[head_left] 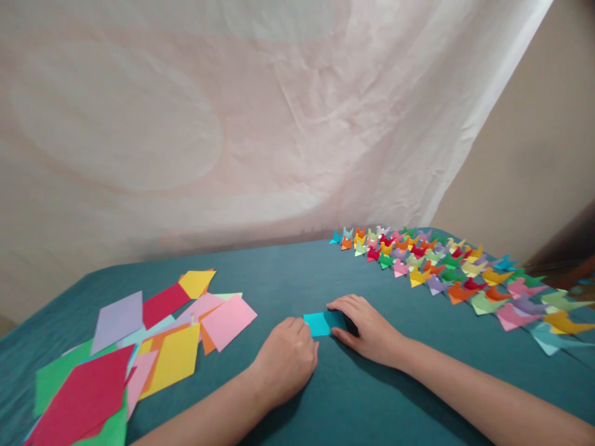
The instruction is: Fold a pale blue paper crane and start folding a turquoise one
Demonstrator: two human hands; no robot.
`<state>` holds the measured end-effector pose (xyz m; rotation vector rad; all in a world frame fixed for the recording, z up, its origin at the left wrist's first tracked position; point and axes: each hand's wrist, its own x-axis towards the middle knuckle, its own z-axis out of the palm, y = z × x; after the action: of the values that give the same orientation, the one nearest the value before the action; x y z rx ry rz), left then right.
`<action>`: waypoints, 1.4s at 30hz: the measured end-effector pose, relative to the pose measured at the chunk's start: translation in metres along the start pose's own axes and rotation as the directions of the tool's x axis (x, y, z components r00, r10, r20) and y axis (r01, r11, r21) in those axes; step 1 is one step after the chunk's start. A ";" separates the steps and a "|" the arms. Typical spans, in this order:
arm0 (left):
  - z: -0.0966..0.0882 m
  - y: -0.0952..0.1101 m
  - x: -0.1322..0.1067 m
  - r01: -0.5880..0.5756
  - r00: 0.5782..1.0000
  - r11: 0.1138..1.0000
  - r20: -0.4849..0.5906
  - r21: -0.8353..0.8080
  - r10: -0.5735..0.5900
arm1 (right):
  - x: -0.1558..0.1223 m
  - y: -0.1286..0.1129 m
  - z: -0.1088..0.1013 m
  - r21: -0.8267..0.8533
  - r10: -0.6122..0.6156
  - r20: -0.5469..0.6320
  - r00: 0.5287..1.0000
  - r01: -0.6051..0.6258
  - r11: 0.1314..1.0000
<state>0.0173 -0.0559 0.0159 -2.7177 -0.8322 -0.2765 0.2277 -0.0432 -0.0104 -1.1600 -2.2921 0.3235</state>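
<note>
A small folded piece of blue paper (318, 323) lies on the teal tablecloth (288, 272) between my two hands. My left hand (287, 361) rests curled on the cloth, its fingertips pressed on the paper's left edge. My right hand (367, 328) lies flat over the paper's right part, fingers stretched out and pressing it down. Part of the paper is hidden under that hand.
Loose coloured paper squares (139, 347) are scattered at the left, red, yellow, pink, lilac and green. Several rows of small folded paper birds (446, 266) in many colours cover the right side. A pale sheet (232, 124) hangs behind the table.
</note>
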 end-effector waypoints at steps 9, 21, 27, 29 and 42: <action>0.000 -0.016 0.001 0.187 0.982 0.958 0.057 -0.218 -0.179 | 0.002 -0.004 -0.001 0.051 -0.009 0.012 1.000 0.008 0.999; 0.005 -0.037 0.017 0.379 0.925 0.758 0.193 -0.531 -0.328 | 0.009 -0.008 -0.005 0.031 -0.006 0.061 0.998 0.004 0.999; 0.008 -0.039 0.027 0.521 0.853 0.601 0.350 -0.606 -0.387 | 0.015 -0.012 -0.009 0.033 0.043 0.115 0.992 -0.047 0.998; 0.008 -0.037 0.028 0.531 0.846 0.580 0.351 -0.618 -0.401 | 0.018 -0.012 -0.010 0.094 0.096 0.136 0.986 -0.109 0.990; 0.013 -0.026 0.018 0.448 0.812 0.233 0.284 -0.863 -0.509 | 0.017 -0.007 -0.010 0.433 0.272 0.222 0.936 -0.345 0.833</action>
<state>0.0187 -0.0212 0.0140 -3.1927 -2.0166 -1.3239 0.2203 -0.0339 0.0074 -1.2723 -1.9714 1.0609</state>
